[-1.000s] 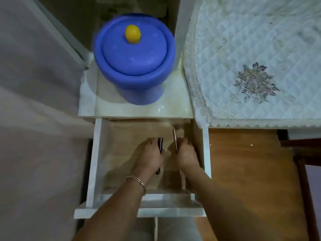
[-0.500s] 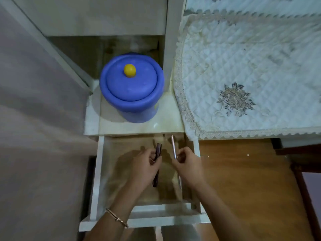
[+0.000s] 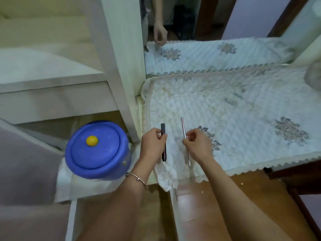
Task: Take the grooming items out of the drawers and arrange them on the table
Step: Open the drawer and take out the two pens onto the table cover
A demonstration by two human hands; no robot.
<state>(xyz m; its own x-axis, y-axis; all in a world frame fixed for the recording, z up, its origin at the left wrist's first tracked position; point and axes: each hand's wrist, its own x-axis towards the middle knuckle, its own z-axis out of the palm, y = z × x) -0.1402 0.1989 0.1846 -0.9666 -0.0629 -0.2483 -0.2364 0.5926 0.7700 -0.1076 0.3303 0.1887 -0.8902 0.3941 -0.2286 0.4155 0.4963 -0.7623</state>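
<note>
My left hand (image 3: 152,145) grips a dark, thick pen-like grooming stick (image 3: 163,133), held lengthwise over the left end of the table's white quilted cloth (image 3: 234,122). My right hand (image 3: 198,146) pinches a thin silver-pink pencil-like stick (image 3: 183,129), parallel to the dark one and a little to its right. Both sticks point away from me and hover just above the cloth. The open drawer (image 3: 71,220) lies below my forearms, its inside mostly hidden by them.
A blue lidded pot (image 3: 97,150) with a yellow knob stands on the low side cabinet to the left. A white upright panel (image 3: 121,66) separates it from the table. A mirror (image 3: 191,23) rises behind the table. Wooden floor (image 3: 199,197) lies below the table's front edge.
Both hands have lifted the two sticks out of the drawer and carried them up and right over the table cloth. The view has tilted up with them.
</note>
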